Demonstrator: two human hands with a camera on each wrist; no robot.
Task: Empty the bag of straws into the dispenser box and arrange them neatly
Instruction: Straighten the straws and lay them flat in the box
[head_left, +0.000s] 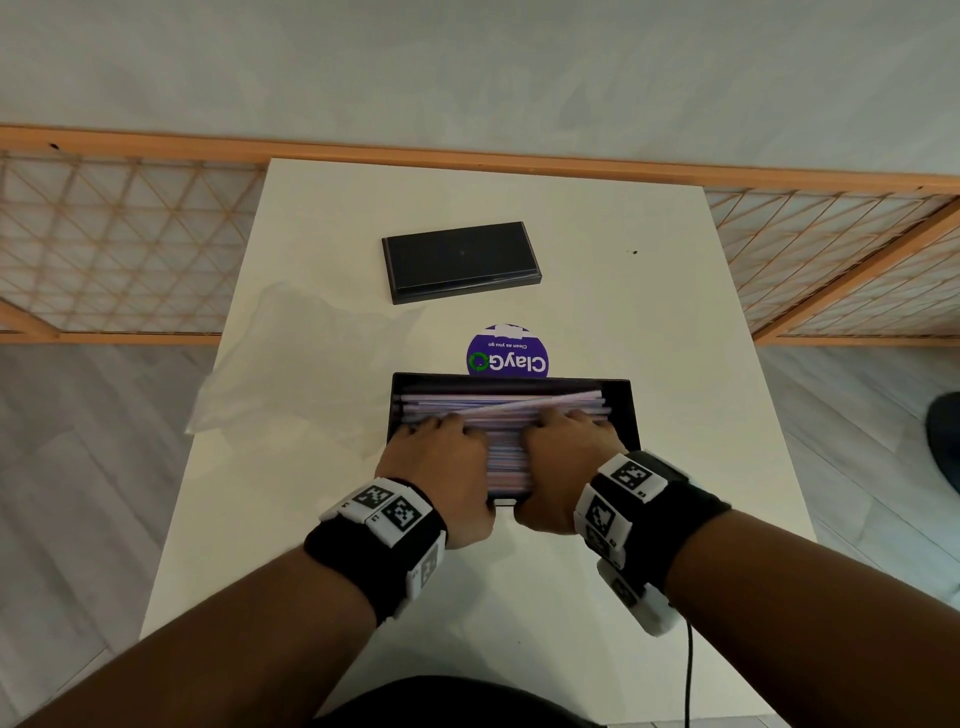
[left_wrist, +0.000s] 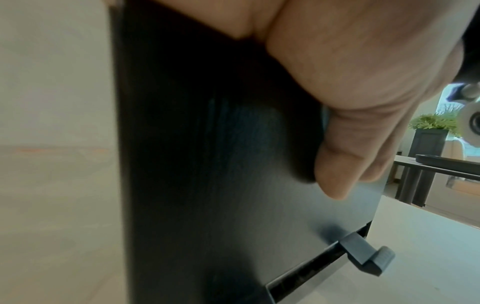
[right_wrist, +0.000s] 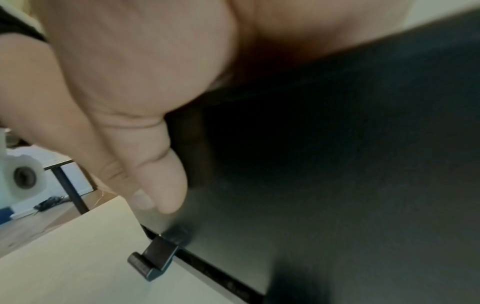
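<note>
Now the box (head_left: 621, 410) on the table (head_left: 675, 322) is full of straws (head_left: 498, 410).
Both hands, left hand (head_left: 441, 467) and right hand (head_left: 561, 467), grip its near wall, fingers curled over the straws, thumbs outside; the bag (head_left: 291, 358) lies just left.

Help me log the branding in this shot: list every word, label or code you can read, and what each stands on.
"ClayGo": on the round purple sticker behind the dispenser box, upside down from the head view.
"Clean as you go": small line on the same sticker.
Black-and-white square marker codes on the wristbands: patterns only, no readable text.
Wrist views: no text visible.
</note>
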